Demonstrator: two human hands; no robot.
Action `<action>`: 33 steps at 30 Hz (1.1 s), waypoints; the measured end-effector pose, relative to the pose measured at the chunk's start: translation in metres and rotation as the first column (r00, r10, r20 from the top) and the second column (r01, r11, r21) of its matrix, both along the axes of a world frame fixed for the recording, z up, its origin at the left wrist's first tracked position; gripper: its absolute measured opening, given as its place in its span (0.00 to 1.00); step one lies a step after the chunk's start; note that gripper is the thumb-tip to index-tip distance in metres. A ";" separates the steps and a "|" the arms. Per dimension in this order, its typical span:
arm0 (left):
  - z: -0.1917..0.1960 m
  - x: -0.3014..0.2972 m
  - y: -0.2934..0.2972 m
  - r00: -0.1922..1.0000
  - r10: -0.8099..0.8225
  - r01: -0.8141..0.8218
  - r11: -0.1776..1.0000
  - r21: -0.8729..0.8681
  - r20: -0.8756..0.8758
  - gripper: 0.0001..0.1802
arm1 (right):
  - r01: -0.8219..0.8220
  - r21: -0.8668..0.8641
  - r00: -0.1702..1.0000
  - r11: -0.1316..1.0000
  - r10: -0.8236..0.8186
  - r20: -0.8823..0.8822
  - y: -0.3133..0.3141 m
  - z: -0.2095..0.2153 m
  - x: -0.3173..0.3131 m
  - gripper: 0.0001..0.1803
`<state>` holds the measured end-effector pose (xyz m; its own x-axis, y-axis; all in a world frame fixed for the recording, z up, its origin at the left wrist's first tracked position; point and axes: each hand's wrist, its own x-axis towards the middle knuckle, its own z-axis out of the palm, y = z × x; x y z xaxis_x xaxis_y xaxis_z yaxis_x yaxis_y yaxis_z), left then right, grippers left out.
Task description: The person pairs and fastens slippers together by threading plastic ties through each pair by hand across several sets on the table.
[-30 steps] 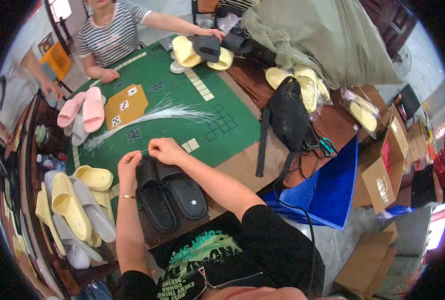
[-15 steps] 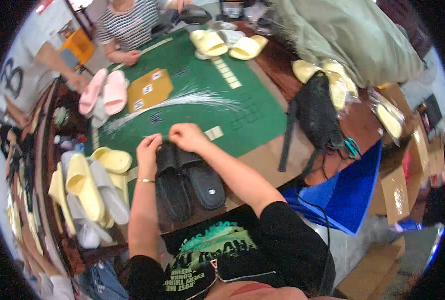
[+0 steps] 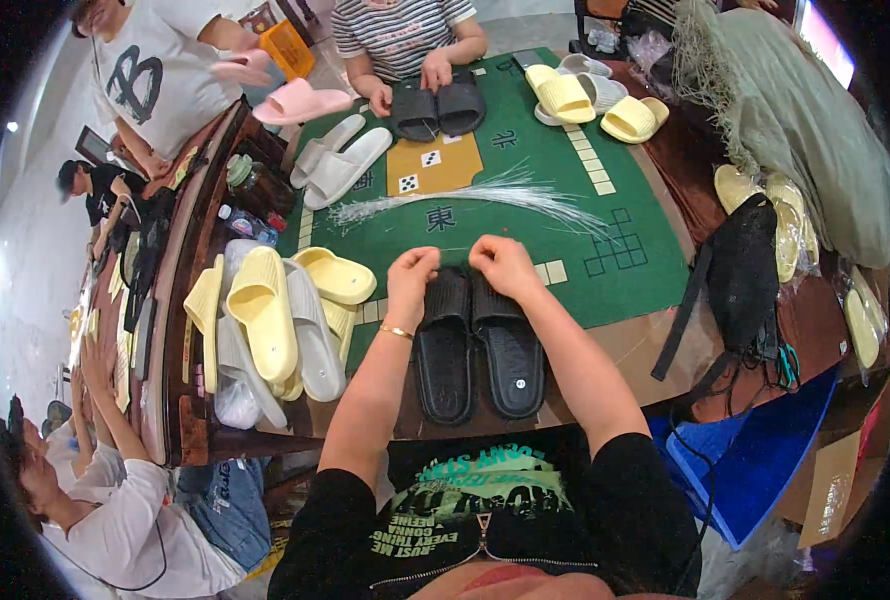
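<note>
A pair of black slippers (image 3: pixel 444 355) lies side by side in front of me, toes pointing away. Over their toe ends, my left hand (image 3: pixel 412 280) and my right hand (image 3: pixel 503 265) are both closed in a pinch. Between them runs a thin, clear strand (image 3: pixel 455 248), stretched nearly level. Beyond my hands a loose bundle of clear plastic strands (image 3: pixel 465 198) fans out across the green table mat (image 3: pixel 535 240).
Yellow and grey slippers (image 3: pixel 262 312) are piled at my left. Opposite, a person in stripes handles black slippers (image 3: pixel 438 112); at the left another person holds pink slippers (image 3: pixel 303 101) above grey ones (image 3: pixel 345 165). A black bag (image 3: pixel 740 270) and yellow slippers (image 3: pixel 557 95) lie right.
The view has swung left. My hands have moved apart, with the strand between them. The pink slippers have been lifted off the grey pair, and black slippers now lie before the person in stripes.
</note>
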<state>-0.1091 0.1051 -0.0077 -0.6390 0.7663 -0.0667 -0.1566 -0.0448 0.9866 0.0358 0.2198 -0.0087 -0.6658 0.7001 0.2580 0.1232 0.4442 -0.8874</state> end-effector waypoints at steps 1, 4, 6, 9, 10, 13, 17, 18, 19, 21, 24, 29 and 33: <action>0.000 -0.001 -0.002 0.997 0.082 -0.082 0.996 -0.021 -0.007 0.09 | 0.006 -0.090 1.000 0.996 -0.007 -0.009 0.003 0.003 0.002 0.06; -0.003 0.005 -0.011 0.936 0.286 -0.279 0.958 0.064 -0.204 0.12 | 0.168 -0.171 0.973 0.971 -0.191 -0.129 0.008 -0.001 0.002 0.07; -0.002 0.017 -0.020 0.860 0.331 -0.298 0.944 0.145 -0.388 0.11 | 0.181 -0.259 0.957 0.949 -0.230 -0.176 0.017 -0.012 0.002 0.07; 0.017 0.054 -0.047 0.733 0.253 -0.273 0.960 0.068 -0.631 0.05 | 0.208 -0.366 0.923 0.907 -0.306 -0.234 0.027 -0.028 -0.001 0.08; 0.018 0.065 -0.059 0.663 0.207 -0.245 0.968 0.053 -0.719 0.05 | 0.199 -0.364 0.922 0.910 -0.300 -0.245 0.027 -0.029 -0.003 0.08; 0.022 0.094 -0.082 0.598 0.027 -0.156 0.984 -0.082 -0.801 0.06 | 0.166 -0.370 0.910 0.914 -0.287 -0.300 0.028 -0.031 -0.009 0.08; 0.001 0.099 -0.088 0.366 -0.127 -0.178 0.963 -0.203 -0.922 0.24 | -0.105 -0.800 0.881 0.591 -0.318 -0.351 0.034 -0.012 0.007 0.08; 0.005 0.102 -0.084 0.360 -0.135 -0.183 0.960 -0.212 -0.923 0.26 | -0.192 -0.844 0.864 0.500 -0.322 -0.387 0.042 -0.016 0.015 0.08; 0.008 0.105 -0.078 0.365 -0.214 -0.223 0.925 -0.308 -0.906 0.29 | -0.290 -0.856 0.832 0.428 -0.330 -0.447 0.053 -0.027 0.021 0.08; 0.011 0.107 -0.068 0.366 -0.238 -0.229 0.914 -0.335 -0.900 0.29 | -0.352 -0.861 0.804 0.368 -0.352 -0.479 0.072 -0.046 0.030 0.09; 0.010 0.105 -0.067 0.427 -0.270 -0.236 0.888 -0.395 -0.863 0.25 | -0.391 -0.850 0.796 0.354 -0.334 -0.505 0.072 -0.052 0.032 0.11; 0.017 0.093 -0.074 0.486 -0.159 -0.240 0.921 -0.306 -0.859 0.14 | -0.465 -0.827 0.782 0.317 -0.290 -0.551 0.074 -0.059 0.028 0.13; 0.040 0.071 -0.087 0.443 -0.135 -0.232 0.938 -0.258 -0.886 0.08 | -0.417 -0.835 0.816 0.359 -0.257 -0.518 0.072 -0.057 0.026 0.11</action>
<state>-0.0382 0.0181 0.0326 -0.5187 0.7832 0.3428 0.7954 0.2952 0.5293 0.0621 0.2915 -0.0655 -0.7320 0.6538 -0.1917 -0.4399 -0.6684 -0.5997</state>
